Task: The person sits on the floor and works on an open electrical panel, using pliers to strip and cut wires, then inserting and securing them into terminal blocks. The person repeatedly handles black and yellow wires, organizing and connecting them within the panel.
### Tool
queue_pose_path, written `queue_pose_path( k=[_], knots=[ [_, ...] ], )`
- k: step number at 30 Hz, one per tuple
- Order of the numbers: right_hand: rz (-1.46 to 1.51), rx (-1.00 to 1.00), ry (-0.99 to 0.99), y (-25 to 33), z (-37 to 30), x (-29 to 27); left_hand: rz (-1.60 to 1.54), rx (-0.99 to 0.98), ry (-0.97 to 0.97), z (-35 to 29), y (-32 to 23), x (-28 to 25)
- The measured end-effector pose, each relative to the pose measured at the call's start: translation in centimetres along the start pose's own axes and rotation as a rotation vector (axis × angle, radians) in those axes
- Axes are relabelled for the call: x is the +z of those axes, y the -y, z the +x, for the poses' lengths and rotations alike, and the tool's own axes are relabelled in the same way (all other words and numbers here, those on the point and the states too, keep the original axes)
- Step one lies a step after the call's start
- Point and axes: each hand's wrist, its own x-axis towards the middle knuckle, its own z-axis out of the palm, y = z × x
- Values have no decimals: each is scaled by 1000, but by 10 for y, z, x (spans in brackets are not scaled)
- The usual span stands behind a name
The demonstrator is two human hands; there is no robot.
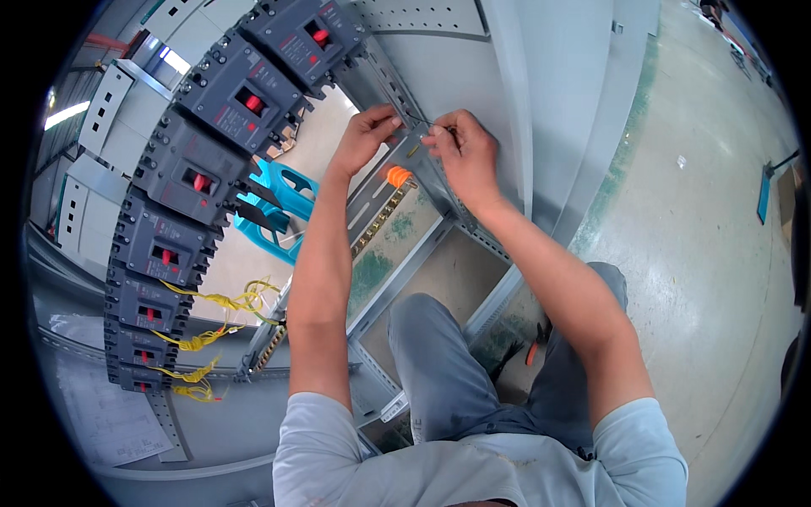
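Left hand (pixel 370 142) and right hand (pixel 466 156) face each other just past the upper end of the brass terminal bar (pixel 384 215), my landmark for every place below. Right fingertips are drawn together and appear to pinch a thin dark strand (pixel 421 119). Left thumb and forefinger are curled close to the other side of it; whether they grip it or only hover, I cannot tell.

Strand position: beyond the bar's upper end, against the perforated upright (pixel 384 80) of the grey cabinet. Long axis: roughly crosswise between the hands, dipping slightly toward the right one, and so at an angle to the bar. (Too thin at this size to say which end is the tip.)

Progress, judged from how things lie: the breakers (pixel 245 97) sit mounted in a row to the left of the bar, so that stage looks done. An orange coil (pixel 398 176) sits at the bar's upper end. Yellow wires (pixel 221 301) hang bundled and looped to the lower left of the bar; they look unrouted, so wiring seems to be left over. The strand itself looks unfinished, being under the fingers.

Also noted: blue stool (pixel 291 190) left of the bar; orange-handled pliers (pixel 532 351) below and right of it, between the knees.
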Motion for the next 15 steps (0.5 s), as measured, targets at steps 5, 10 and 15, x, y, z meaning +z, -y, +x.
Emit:
queue_pose_path(
  k=[5, 10, 15],
  knots=[
    [99, 56, -10, -6, 7, 10, 166, 78, 22, 0, 2, 1],
    [213, 149, -37, -12, 10, 16, 382, 192, -66, 1, 2, -4],
    [155, 158, -36, -16, 10, 18, 447, 125, -117, -4, -4, -6]
  ],
)
